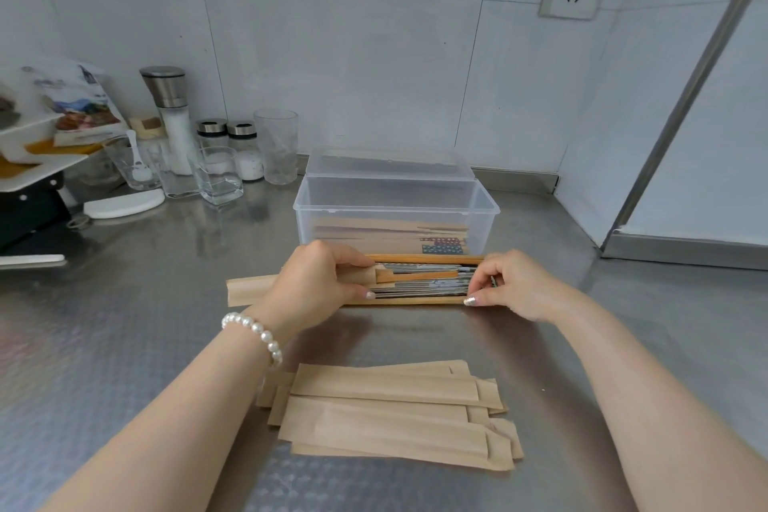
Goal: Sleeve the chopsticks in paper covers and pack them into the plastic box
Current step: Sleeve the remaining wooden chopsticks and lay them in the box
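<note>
Two hands are working over a wooden tray (415, 301) of chopsticks (419, 287) on the steel counter (124, 324), right in front of the box (395, 212). From my seat the left hand (316, 283), pearl bracelet (257, 335) on the wrist, is curling round one paper sleeve (249, 290), thumb and fingers pinching its open end, and the rest of the sleeve is sticking out to the left, lying flat on the counter. A wooden chopstick (419, 275) is poking out of that open end and lying across the tray. The right hand (511, 287) is sitting at the tray's right end with its fingers curled in, fingertips pinching at the chopstick ends there, though I honestly can't tell exactly which ones it's got. The box is sitting just behind the tray with its lid (390, 164) standing open at the back, and a few sleeved pairs (390, 235) are already lying inside, some patterned ends showing at the right. Closer to me a loose stack of empty sleeves (395, 416) is fanning out on the counter, well apart from the tray. Off to the left by the wall I'm seeing a grinder (170, 116), two shakers (232, 145) and some glasses (276, 145).
</note>
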A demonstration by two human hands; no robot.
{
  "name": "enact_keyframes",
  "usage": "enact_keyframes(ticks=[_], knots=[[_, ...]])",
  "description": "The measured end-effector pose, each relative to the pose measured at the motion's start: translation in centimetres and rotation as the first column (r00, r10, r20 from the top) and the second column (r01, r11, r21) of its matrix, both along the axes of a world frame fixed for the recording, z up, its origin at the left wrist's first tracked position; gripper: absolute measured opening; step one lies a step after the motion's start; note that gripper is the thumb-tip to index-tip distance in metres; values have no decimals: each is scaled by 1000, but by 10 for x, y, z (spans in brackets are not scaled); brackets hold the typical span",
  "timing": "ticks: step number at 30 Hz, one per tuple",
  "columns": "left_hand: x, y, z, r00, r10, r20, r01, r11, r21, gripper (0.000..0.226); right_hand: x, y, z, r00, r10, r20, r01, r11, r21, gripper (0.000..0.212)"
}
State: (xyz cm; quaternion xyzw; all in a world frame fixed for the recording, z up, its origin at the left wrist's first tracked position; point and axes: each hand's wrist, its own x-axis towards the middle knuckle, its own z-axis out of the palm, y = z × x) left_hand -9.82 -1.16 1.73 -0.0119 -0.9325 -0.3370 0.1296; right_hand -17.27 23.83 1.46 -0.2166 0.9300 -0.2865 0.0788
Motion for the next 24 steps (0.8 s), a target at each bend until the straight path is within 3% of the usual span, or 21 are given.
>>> enact_keyframes(ticks=[9, 11, 12, 14, 16, 18, 20, 24], knots=[[0, -11, 7, 997, 35, -73, -24, 989, 143, 35, -3, 37, 23, 996, -70, 60, 88, 916, -391, 14], [0, -11, 7, 997, 38, -71, -28, 990, 138, 34, -5, 40, 23, 991, -124, 58, 135, 813, -567, 11], [0, -10, 7, 997, 33, -64, -24, 992, 122, 34, -6, 40, 23, 986, -143, 91, 167, 722, -671, 7], [0, -9, 6, 998, 20, -52, -15, 996, 90, 33, -8, 41, 24, 975, -137, 176, 222, 519, -825, 23], [0, -8, 5, 999, 15, -37, -12, 997, 75, 34, -9, 41, 25, 971, -83, 223, 238, 322, -916, 37], [0, -8, 5, 999, 19, -32, -16, 997, 75, 35, -9, 41, 27, 966, -44, 255, 258, 182, -949, 33], [0, -7, 4, 999, 21, -31, -19, 997, 71, 35, -10, 40, 26, 954, -72, 290, 296, 107, -949, 27], [0, -6, 3, 1000, 13, -22, -12, 999, 46, 36, -16, 42, 19, 931, -167, 325, 341, 75, -937, 30]])
